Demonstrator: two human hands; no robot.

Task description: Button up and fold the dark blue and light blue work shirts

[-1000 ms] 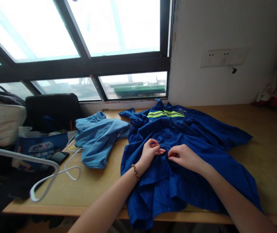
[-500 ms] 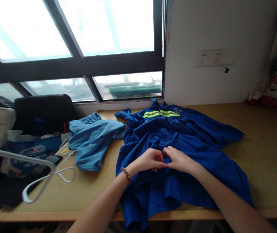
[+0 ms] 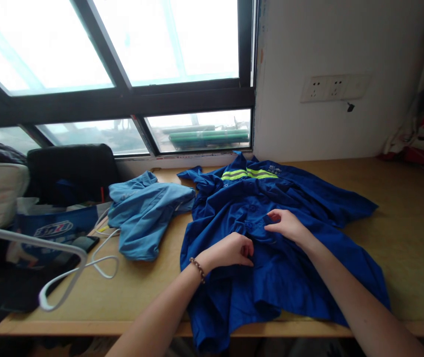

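Observation:
A dark blue work jacket (image 3: pixel 219 292) lies front up, collar towards the window, with yellow-green reflective bands across the chest. Its front is rumpled, and round buttons show along the middle. My left hand (image 3: pixel 232 252) is low on the front, fingers curled in a pinch at the fabric; the exact spot gripped is partly hidden. Further up and to the right, my right hand (image 3: pixel 287 227) pinches the cloth near the buttoned edge between thumb and fingers. One sleeve stretches out to the right, and the hem droops over the table's front edge.
A crumpled light blue garment (image 3: pixel 147 218) rests left of the jacket on the wooden table (image 3: pixel 416 258). A white cable (image 3: pixel 102 270), a phone (image 3: pixel 85 243) and a blue bag (image 3: pixel 56 228) are at the left. Behind stand a window and a wall socket (image 3: pixel 336 88).
My hands, which were together at the jacket's middle, have drawn apart. The right hand has moved up and right; the left stays low. The view has shifted slightly.

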